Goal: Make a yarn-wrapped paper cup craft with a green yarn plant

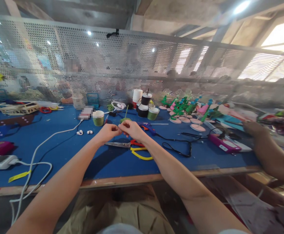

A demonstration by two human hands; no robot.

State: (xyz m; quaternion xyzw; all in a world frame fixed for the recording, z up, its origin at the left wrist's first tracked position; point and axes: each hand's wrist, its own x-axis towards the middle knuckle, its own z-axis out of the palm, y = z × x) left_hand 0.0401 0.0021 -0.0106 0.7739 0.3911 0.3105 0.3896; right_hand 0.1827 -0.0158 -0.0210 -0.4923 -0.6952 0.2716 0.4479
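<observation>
both hands meet over the middle of the table [59,143]. the left hand [109,131] and the right hand [132,128] are each closed in a fingertip pinch on the foot of a thin green stem [126,113], which rises toward the far edge. it looks light, slender and easily bent, perhaps foam or wire, so a gentle hold low on the stem suits it best. scissors [122,144] lie just below the hands, nearer the near edge.
</observation>
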